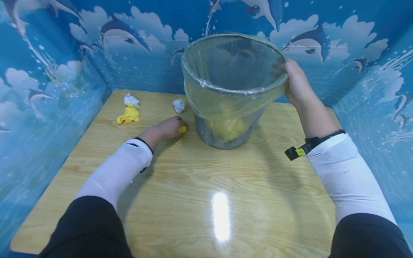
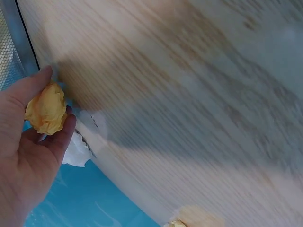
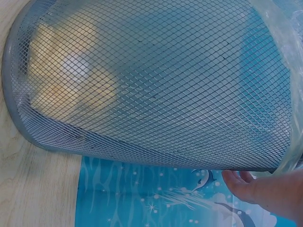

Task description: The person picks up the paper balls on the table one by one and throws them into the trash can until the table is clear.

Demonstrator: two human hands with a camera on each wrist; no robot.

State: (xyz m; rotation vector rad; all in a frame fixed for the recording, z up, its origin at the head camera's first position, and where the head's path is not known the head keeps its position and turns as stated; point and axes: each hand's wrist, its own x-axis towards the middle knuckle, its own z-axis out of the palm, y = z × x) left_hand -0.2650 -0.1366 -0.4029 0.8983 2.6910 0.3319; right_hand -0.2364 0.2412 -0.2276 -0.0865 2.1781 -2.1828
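Note:
My left hand (image 1: pixel 171 127) holds a crumpled yellow paper ball (image 2: pixel 47 109) between thumb and fingers, low over the table just left of the basket. A grey wire-mesh wastebasket (image 3: pixel 189 94), lined with a thin yellowish plastic bag (image 1: pixel 200 96), stands on the wooden table. Its rim is gripped on the right side by my right hand (image 1: pixel 298 84), with some fingers seen through the bag. Through the mesh, several yellow crumpled balls (image 3: pixel 57 99) and a white one (image 3: pixel 75 66) show at the basket's bottom.
A white crumpled paper ball (image 1: pixel 178 105) lies behind my left hand. Farther left on the table (image 1: pixel 180 193), another white ball (image 1: pixel 131 100) touches a yellow crumpled piece (image 1: pixel 129 115). Blue dolphin-printed walls (image 1: pixel 145 68) enclose the table's back and sides.

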